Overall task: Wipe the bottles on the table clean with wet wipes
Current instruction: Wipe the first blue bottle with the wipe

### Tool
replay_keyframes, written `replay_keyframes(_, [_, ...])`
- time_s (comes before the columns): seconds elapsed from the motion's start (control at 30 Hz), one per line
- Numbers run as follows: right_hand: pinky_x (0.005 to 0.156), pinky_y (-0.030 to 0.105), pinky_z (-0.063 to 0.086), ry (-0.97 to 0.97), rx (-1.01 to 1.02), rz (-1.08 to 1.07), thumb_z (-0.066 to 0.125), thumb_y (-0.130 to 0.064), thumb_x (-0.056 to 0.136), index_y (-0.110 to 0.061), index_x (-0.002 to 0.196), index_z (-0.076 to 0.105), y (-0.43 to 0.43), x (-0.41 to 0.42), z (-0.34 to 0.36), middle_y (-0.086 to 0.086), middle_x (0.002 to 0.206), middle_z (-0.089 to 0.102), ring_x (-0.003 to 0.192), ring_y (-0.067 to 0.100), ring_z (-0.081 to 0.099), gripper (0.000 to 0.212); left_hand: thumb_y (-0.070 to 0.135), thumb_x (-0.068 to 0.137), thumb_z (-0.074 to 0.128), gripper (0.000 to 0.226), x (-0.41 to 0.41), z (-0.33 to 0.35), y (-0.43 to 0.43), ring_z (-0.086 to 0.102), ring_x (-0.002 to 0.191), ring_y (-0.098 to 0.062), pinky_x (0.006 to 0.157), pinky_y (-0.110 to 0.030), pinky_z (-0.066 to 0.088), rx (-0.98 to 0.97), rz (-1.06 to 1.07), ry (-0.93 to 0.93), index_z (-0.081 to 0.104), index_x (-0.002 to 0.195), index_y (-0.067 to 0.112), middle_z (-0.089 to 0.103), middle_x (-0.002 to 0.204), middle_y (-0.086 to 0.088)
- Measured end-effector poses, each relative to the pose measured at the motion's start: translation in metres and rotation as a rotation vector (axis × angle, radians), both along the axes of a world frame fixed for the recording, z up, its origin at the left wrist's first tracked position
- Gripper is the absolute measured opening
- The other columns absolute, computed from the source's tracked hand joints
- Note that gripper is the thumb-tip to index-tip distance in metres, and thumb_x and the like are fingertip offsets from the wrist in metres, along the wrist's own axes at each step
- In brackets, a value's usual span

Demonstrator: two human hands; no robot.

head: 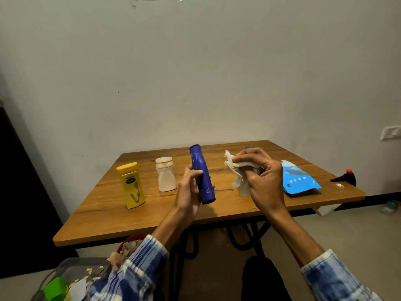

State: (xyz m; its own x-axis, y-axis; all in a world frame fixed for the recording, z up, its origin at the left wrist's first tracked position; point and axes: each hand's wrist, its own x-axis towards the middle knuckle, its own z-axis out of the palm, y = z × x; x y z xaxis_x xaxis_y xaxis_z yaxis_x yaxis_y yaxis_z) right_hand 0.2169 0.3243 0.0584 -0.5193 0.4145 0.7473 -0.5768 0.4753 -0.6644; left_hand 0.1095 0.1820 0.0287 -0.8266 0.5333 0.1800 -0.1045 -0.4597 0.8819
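Observation:
My left hand grips a tall blue bottle, held tilted above the wooden table. To its right, my right hand is closed around a crumpled white wet wipe, a short gap from the bottle. A yellow bottle and a white bottle stand upright on the table's left part. Behind my right hand, the top of another blue object peeks out, mostly hidden.
A blue wet wipe pack lies on the table's right side. A black item with a red cap sits at the right edge. Bins with scraps stand on the floor, lower left.

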Motion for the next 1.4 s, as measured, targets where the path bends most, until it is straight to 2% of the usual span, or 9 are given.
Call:
replay_keyframes(0.3, [0.081,0.022,0.056,0.07,0.083,0.094,0.068,0.003,0.088,-0.012,0.113,0.072,-0.051,0.019,0.021,0.002,0.114,0.067,0.109,0.02,0.064,0.029,0.042,0.1,0.045,0.058,0.055,0.021,-0.079,0.052,0.078,-0.019,0.065,-0.029,0.049,0.243,-0.35,-0.111,0.049,0.145,0.005,0.056,0.102,-0.013])
replay_keyframes(0.53, [0.077,0.011,0.051,0.124,0.417,-0.091,0.071,0.006,0.083,-0.008,0.112,0.071,-0.094,0.018,0.041,0.004,0.11,0.062,0.1,0.007,0.061,0.032,0.04,0.099,0.041,0.047,0.072,0.031,-0.095,0.057,0.074,-0.024,0.06,-0.03,0.05,0.148,-0.232,-0.024,0.065,0.119,0.004,0.063,0.096,-0.018])
replay_keyframes(0.73, [0.089,0.025,0.055,0.115,0.869,-0.16,0.068,-0.002,0.084,-0.003,0.111,0.07,-0.124,0.02,0.027,0.015,0.116,0.061,0.104,0.024,0.061,0.028,0.044,0.094,0.043,0.046,0.075,0.038,-0.105,0.065,0.071,-0.02,0.066,-0.037,0.05,0.147,-0.032,-0.007,0.078,0.091,0.014,0.071,0.085,-0.012])
replay_keyframes(0.8, [0.086,0.027,0.057,0.138,0.909,-0.149,0.061,-0.007,0.087,-0.003,0.111,0.07,-0.12,0.019,0.032,0.015,0.114,0.062,0.102,0.024,0.062,0.026,0.046,0.092,0.044,0.047,0.075,0.038,-0.107,0.064,0.07,-0.02,0.064,-0.035,0.049,0.129,-0.042,0.02,0.073,0.1,0.01,0.07,0.085,-0.012])
replay_keyframes(0.93, [0.074,0.025,0.057,0.125,0.67,-0.272,0.067,-0.001,0.087,-0.003,0.109,0.072,-0.11,0.012,0.058,0.014,0.11,0.059,0.095,0.02,0.06,0.023,0.039,0.1,0.038,0.044,0.077,0.038,-0.105,0.057,0.068,-0.021,0.058,-0.03,0.048,0.103,-0.117,0.064,0.06,0.111,0.002,0.062,0.088,-0.016])
replay_keyframes(1.1, [0.072,0.032,0.062,0.034,1.057,-0.183,0.069,-0.006,0.084,-0.002,0.107,0.07,-0.132,0.027,0.044,0.017,0.109,0.061,0.091,0.027,0.065,0.023,0.042,0.104,0.03,0.051,0.078,0.035,-0.108,0.069,0.078,-0.022,0.069,-0.038,0.054,0.106,0.028,0.087,0.076,0.095,0.025,0.073,0.09,-0.012])
replay_keyframes(1.27, [0.068,0.032,0.061,0.044,0.819,-0.373,0.072,-0.007,0.085,-0.005,0.105,0.071,-0.125,0.02,0.066,0.013,0.11,0.059,0.09,0.023,0.062,0.02,0.063,0.099,0.027,0.07,0.079,0.041,-0.103,0.064,0.072,-0.021,0.06,-0.031,0.053,0.111,-0.093,0.066,0.066,0.109,0.006,0.068,0.088,-0.015])
replay_keyframes(1.33, [0.071,0.031,0.061,0.029,0.944,-0.308,0.068,-0.011,0.087,-0.006,0.103,0.071,-0.138,0.025,0.051,0.013,0.111,0.059,0.089,0.022,0.063,0.018,0.064,0.099,0.032,0.07,0.077,0.041,-0.105,0.071,0.093,-0.027,0.076,-0.041,0.06,0.156,-0.109,0.019,0.065,0.124,0.007,0.071,0.107,-0.018])
replay_keyframes(1.4, [0.076,0.029,0.059,-0.005,1.042,-0.167,0.063,-0.016,0.086,-0.007,0.105,0.071,-0.142,0.034,0.035,0.012,0.111,0.06,0.089,0.022,0.064,0.023,0.071,0.095,0.039,0.074,0.075,0.042,-0.108,0.065,0.109,-0.035,0.094,-0.053,0.051,0.18,-0.145,-0.02,0.064,0.13,0.011,0.067,0.119,-0.02])
